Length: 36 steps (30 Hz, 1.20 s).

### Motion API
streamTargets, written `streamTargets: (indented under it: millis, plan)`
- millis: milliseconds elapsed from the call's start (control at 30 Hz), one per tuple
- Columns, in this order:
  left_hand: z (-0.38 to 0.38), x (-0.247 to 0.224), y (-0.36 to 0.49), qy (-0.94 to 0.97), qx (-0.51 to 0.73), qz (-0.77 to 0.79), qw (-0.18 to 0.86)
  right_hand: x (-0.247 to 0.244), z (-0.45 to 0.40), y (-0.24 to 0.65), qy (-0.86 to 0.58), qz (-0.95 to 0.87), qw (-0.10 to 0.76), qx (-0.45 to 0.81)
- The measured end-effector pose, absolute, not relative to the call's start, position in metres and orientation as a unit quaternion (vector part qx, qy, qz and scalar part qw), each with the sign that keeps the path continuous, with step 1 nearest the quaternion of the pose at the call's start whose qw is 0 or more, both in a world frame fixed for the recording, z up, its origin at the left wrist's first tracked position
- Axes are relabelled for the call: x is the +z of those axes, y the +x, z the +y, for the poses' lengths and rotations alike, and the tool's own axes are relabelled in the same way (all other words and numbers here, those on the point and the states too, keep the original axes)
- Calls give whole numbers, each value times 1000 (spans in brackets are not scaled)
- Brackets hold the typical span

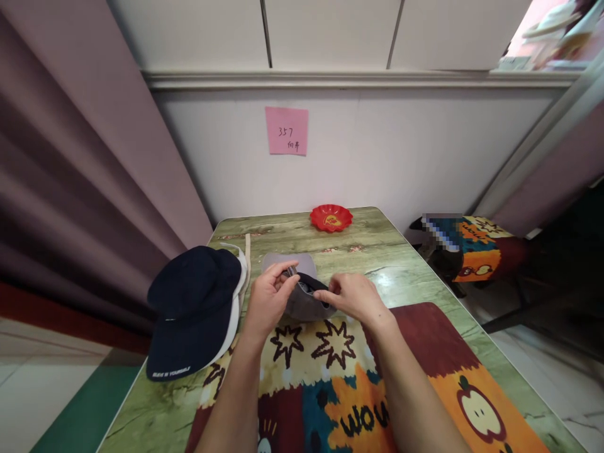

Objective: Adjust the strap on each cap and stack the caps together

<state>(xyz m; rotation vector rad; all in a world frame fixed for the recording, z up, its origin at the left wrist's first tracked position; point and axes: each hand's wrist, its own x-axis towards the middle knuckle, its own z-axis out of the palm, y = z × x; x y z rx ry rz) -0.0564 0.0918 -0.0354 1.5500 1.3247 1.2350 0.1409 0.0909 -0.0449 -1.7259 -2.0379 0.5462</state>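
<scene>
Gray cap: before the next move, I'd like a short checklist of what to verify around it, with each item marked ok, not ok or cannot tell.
1. Both hands at the gray cap: ok; the left hand pinches a part at its edge, the right hand touches its rim.
2. Right hand's grip firm: cannot tell; its fingers are partly hidden.
3. Cap's inside fully in view: not ok; the hands cover part of it.
4. Cap's crown resting on the surface beneath: cannot tell from this angle.
5. Navy cap apart from the hands: ok; it lies to their left.
6. Red dish out of the way: ok; it stands beyond the gray cap.
</scene>
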Motion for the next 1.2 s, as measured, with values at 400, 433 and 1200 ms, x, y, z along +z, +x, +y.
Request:
streamTargets:
  millis: [400, 433, 1200]
  plan:
    - [92, -37, -58, 565, 505, 483, 439, -40, 95, 148, -432, -613, 453, 483]
    - [91, -36, -58, 566, 502, 481, 443, -38, 95, 148, -417, -584, 489, 496]
    - [85, -35, -46, 608, 497, 453, 422, -38, 89, 126, -386, -571, 507, 518]
